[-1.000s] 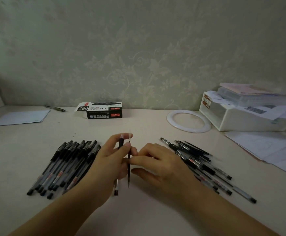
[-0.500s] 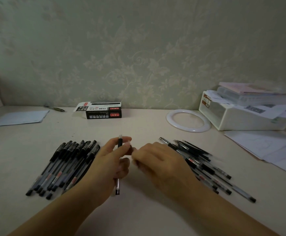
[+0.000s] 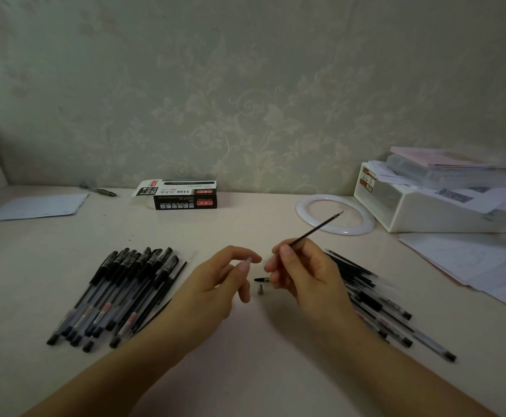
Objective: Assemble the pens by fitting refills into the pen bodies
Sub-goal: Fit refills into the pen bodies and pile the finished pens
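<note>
1. Since the earlier frame the hands have parted; the pen body has left the left hand [image 3: 215, 284], whose fingers now curl loosely, holding nothing discernible.
2. The right hand [image 3: 303, 275] pinches a refill [image 3: 318, 228], long axis slanting up-right, tip away from the person.
3. A black pen piece [image 3: 262, 279] and a metal tip [image 3: 260, 289] lie on the worktop [image 3: 245, 371] between the hands.
4. Capped pens [image 3: 119, 293] lie left; loose pen parts [image 3: 375, 308] right.

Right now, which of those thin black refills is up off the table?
The refill pinched in the right hand, its tip slanting up toward the white ring. The other refills lie flat in the right-side heap.
</note>
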Demonstrator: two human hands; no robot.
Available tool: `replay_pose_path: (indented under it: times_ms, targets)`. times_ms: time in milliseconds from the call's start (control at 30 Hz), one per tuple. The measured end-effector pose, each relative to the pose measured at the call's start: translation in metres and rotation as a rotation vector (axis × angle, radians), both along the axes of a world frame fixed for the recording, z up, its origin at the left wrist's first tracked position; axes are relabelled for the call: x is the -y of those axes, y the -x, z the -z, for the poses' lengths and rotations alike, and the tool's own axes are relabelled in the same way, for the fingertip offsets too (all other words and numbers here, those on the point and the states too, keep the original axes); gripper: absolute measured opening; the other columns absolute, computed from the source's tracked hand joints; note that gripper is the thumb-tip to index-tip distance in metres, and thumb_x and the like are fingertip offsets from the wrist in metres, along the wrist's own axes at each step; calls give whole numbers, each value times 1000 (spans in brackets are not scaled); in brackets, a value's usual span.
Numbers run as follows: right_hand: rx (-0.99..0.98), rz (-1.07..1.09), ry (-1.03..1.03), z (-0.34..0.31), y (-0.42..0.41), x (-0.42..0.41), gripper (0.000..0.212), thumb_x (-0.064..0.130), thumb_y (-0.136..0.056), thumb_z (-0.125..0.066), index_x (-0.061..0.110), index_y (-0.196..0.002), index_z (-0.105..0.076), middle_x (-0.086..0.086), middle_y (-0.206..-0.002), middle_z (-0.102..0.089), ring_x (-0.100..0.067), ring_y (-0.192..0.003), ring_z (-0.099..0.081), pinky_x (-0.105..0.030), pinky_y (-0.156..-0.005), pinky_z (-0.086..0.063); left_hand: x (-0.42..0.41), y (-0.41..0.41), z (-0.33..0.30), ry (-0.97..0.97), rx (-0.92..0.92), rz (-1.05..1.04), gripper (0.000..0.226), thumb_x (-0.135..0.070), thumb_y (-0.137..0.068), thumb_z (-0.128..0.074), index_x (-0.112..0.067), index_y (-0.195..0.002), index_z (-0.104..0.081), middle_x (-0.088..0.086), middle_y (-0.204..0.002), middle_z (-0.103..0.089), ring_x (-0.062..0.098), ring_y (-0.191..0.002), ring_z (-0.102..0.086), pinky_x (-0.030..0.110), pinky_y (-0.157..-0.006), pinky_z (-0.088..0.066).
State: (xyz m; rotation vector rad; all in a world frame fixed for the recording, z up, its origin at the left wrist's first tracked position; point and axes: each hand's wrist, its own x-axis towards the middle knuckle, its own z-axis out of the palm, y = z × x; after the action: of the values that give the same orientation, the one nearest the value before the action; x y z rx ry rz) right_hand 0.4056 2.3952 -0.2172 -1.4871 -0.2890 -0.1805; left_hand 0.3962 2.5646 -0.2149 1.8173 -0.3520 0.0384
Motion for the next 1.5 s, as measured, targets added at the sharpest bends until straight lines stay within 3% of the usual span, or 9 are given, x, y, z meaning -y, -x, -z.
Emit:
replay_pose_path:
  times_ms: [433,567,800,933,1033,1200,1300,1400,1500]
  targets:
    - [17,-33,28,2,-2,1,13,9,-101,-48,9,-103,-61,-2,-79,-71,-9,-70,-64,-20,-68,-53,-3,-2,2,-119,55,-29,18,-36,-97,-46,-44,-100,-62,-7,-69,-63,1,-45,-43,14,-46,-38]
    - [62,-24,62,1,-2,2,44,3,-99,-50,31,-132,-45,-6,-70,-64,-9,-62,-58,-18,-63,-50,-5,-2,1,-111,58,-46,18,-34,-98,-47,-42,-101,-63,-6,-69,-63,1,-45,-41,14,-46,-38]
    - [164,-34,51,-6,0,8,37,-2,-91,-62,16,-123,-59,-1,-106,-73,-16,-96,-70,-21,-84,-54,-7,-2,-1,-136,78,-53,18,-33,-98,-47,-40,-103,-63,-6,-69,-62,0,-45,-43,12,-46,-39]
    - [218,85,69,-9,1,10,14,18,-96,-58,19,-103,-70,-2,-85,-75,-11,-74,-70,-17,-72,-54,-6,-2,-1,-171,86,-50,17,-35,-97,-47,-42,-103,-62,-7,-69,-62,0,-47,-45,12,-48,-40]
    - [210,155,21,-10,0,12,29,37,-95,-48,22,-100,-73,-3,-77,-71,-9,-65,-62,-15,-68,-52,-7,-1,-1,-187,82,-47,17,-35,-97,-48,-42,-105,-61,-8,-69,-62,-1,-47,-48,10,-48,-40]
    - [221,204,126,-6,-3,13,20,25,-99,-52,22,-105,-71,5,-87,-73,-3,-76,-67,-16,-74,-53,-7,-2,0,-184,81,-34,17,-34,-97,-49,-42,-105,-61,-8,-69,-62,-1,-49,-49,11,-48,-40]
    - [228,119,316,-1,-3,12,38,15,-100,-53,30,-134,-55,22,-120,-66,4,-110,-62,-16,-93,-49,-7,-1,1,-186,87,-23,17,-36,-96,-49,-44,-104,-61,-8,-70,-62,-1,-51,-50,11,-49,-41]
    - [213,-48,546,5,-1,8,77,12,-91,-46,41,-154,-12,36,-152,-26,24,-125,-34,0,-97,-32,-5,0,-1,-152,81,8,16,-41,-94,-49,-45,-103,-62,-6,-70,-64,0,-50,-50,13,-49,-41]
    - [279,-78,731,8,0,2,94,9,-80,-38,40,-153,13,32,-158,9,15,-143,-1,-5,-113,-5,-3,2,-3,-69,47,56,22,-49,-88,-47,-44,-102,-63,-3,-70,-64,1,-44,-45,13,-44,-39]
